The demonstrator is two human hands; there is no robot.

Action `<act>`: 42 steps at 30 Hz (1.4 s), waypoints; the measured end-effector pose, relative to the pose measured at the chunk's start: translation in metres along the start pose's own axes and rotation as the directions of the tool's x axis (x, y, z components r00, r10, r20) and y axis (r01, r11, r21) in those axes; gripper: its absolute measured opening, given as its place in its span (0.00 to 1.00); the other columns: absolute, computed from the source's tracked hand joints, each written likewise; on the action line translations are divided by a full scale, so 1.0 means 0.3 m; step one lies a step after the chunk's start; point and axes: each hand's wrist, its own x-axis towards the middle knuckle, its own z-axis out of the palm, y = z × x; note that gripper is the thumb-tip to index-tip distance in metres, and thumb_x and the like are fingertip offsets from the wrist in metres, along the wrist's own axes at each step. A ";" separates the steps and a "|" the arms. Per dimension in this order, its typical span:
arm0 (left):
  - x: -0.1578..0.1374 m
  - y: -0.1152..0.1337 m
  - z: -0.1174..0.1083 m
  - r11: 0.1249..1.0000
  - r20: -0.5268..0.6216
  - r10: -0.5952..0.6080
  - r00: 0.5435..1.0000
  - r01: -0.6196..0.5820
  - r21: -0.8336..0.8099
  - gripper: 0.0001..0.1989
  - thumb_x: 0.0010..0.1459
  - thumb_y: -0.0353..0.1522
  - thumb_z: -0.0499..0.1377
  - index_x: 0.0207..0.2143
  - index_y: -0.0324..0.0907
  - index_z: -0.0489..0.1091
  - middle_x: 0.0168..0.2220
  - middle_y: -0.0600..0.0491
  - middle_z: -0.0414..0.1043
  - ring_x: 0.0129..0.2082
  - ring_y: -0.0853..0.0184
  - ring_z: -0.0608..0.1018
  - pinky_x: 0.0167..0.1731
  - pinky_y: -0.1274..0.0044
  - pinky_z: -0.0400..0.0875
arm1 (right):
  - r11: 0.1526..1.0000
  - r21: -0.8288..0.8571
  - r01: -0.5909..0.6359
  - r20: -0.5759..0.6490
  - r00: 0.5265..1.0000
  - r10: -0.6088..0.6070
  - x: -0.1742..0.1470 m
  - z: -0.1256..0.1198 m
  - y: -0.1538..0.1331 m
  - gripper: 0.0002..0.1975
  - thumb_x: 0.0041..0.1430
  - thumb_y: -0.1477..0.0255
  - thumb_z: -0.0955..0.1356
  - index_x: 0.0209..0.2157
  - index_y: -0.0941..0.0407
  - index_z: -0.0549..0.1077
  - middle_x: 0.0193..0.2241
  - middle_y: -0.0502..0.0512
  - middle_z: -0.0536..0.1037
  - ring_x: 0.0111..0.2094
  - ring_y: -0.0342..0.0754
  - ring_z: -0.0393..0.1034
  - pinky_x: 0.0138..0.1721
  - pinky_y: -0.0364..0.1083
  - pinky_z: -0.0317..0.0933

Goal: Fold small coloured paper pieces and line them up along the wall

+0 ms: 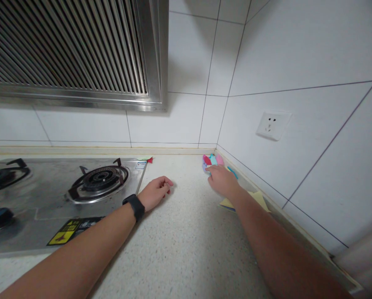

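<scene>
My left hand [156, 192], with a black watch [134, 207] on its wrist, rests over the counter just right of the stove. Its fingers are loosely bent and nothing shows between them. At the back right corner, my right hand [222, 179] reaches to a small heap of colourful pieces [213, 159] in pink, red, light blue and purple. The index finger is stretched out and its tip touches the heap's front left side. The other fingers are mostly hidden under the hand. Beside it, a blue strip [232, 172] lies along the wall. Folded yellow paper [260, 201] lies partly behind my right forearm.
A steel gas stove [57, 220] with a burner [100, 179] fills the left side. A small red and green item [150, 160] lies at its back right corner. The range hood [157, 62] hangs above. A socket [273, 125] sits on the right tiled wall.
</scene>
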 end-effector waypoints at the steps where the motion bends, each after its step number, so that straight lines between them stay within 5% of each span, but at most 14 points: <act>1: -0.001 0.000 0.000 1.000 0.012 0.000 1.000 0.000 0.000 0.11 0.56 0.36 0.53 0.38 0.39 0.69 0.27 0.54 0.69 0.23 0.73 0.68 0.23 0.81 0.60 | 0.999 -0.053 0.007 0.033 0.999 -0.005 -0.005 0.006 -0.013 0.17 0.57 0.77 0.61 0.47 0.57 0.72 0.47 0.61 0.73 0.50 0.54 0.62 0.48 0.49 0.56; 11: -0.007 0.025 0.004 0.999 0.029 0.008 1.000 -0.009 0.040 0.10 0.53 0.34 0.54 0.34 0.39 0.70 0.28 0.52 0.71 0.24 0.71 0.68 0.25 0.80 0.61 | 0.979 -0.201 -0.033 0.182 0.981 0.071 -0.015 0.020 -0.032 0.13 0.59 0.74 0.59 0.40 0.60 0.73 0.43 0.65 0.73 0.47 0.57 0.65 0.41 0.50 0.60; 31: -0.007 0.017 -0.001 0.985 0.017 0.056 0.998 -0.058 0.161 0.11 0.56 0.36 0.54 0.34 0.40 0.72 0.25 0.54 0.68 0.24 0.70 0.67 0.25 0.79 0.58 | 0.975 -0.207 -0.080 0.223 0.966 0.127 -0.013 0.037 -0.010 0.13 0.58 0.74 0.61 0.42 0.58 0.71 0.44 0.65 0.72 0.46 0.56 0.66 0.42 0.52 0.60; 38: -0.008 0.018 -0.002 0.981 0.012 0.068 0.998 -0.069 0.181 0.12 0.57 0.38 0.53 0.35 0.40 0.72 0.23 0.55 0.65 0.22 0.71 0.65 0.23 0.80 0.56 | 0.993 -0.103 -0.052 0.042 0.997 0.057 -0.011 -0.006 -0.057 0.12 0.60 0.72 0.60 0.43 0.57 0.72 0.44 0.63 0.70 0.46 0.53 0.66 0.43 0.49 0.59; 42: -0.011 0.034 -0.004 0.976 0.006 0.064 0.998 -0.063 0.207 0.12 0.57 0.37 0.53 0.35 0.39 0.72 0.23 0.55 0.66 0.22 0.71 0.65 0.24 0.80 0.57 | 0.979 0.107 0.176 -0.085 0.982 -0.167 -0.017 0.005 -0.139 0.14 0.62 0.72 0.59 0.47 0.55 0.70 0.46 0.58 0.69 0.46 0.49 0.65 0.47 0.46 0.58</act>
